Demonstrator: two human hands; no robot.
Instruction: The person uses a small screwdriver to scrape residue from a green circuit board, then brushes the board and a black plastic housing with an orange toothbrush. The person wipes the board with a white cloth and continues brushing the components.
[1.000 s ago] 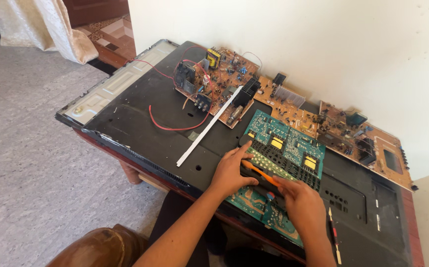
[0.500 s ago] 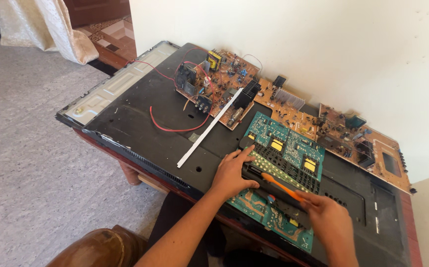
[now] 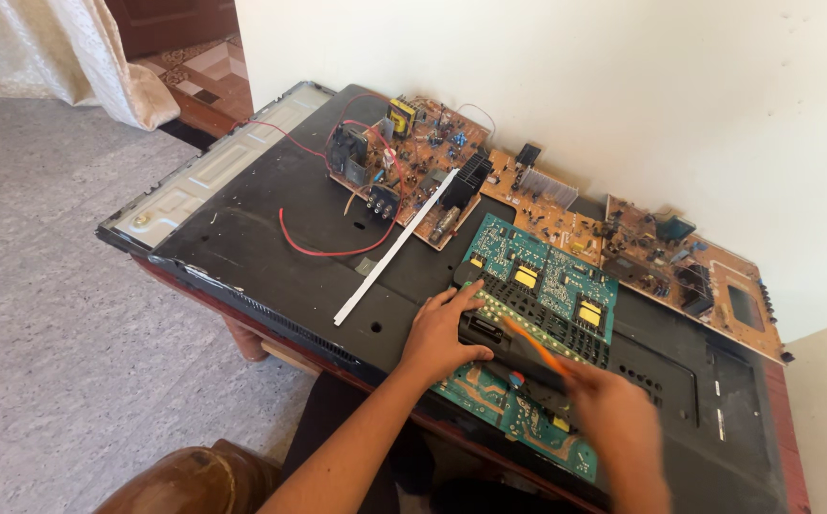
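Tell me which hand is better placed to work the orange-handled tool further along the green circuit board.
Right. The right hand already grips the orange-handled tool over the green circuit board, though it is motion-blurred. The left hand lies flat on the board's near-left edge, probably steadying it, so it looks better left there.

The right hand (image 3: 613,419) is smeared by motion blur, so its grip on the orange-handled tool (image 3: 532,347) cannot be made out. The left hand (image 3: 442,328) covers part of the green circuit board (image 3: 542,281). The picture's lower edge cuts off both forearms and the brown rounded object (image 3: 189,481).
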